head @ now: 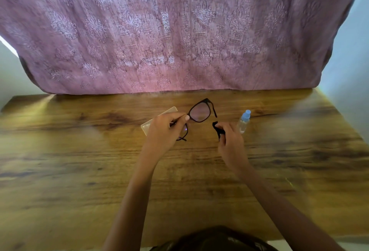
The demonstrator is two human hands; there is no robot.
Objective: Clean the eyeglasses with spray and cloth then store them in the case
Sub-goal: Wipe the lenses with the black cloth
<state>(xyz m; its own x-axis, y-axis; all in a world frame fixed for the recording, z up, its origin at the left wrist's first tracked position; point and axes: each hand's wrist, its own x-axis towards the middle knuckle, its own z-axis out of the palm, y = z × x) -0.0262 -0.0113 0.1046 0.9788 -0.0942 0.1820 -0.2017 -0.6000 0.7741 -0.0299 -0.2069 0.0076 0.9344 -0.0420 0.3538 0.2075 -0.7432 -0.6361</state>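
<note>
in the head view, the glasses had a dark, thin frame with clear lenses; one lens stood up in plain sight, tilted, and the other was mostly hidden behind the left hand. that hand was closed on the glasses near the bridge, thumb and fingers pinching the rim, holding them above the table. the right hand was closed on a small black cloth, bunched between its fingers, just beside the glasses and a little apart from the raised lens. a clear spray bottle with a blue cap stood on the table just past the right hand. a pale, flat case lay on the table behind the left hand, partly covered by it. a mauve patterned curtain hung at the table's far edge.
</note>
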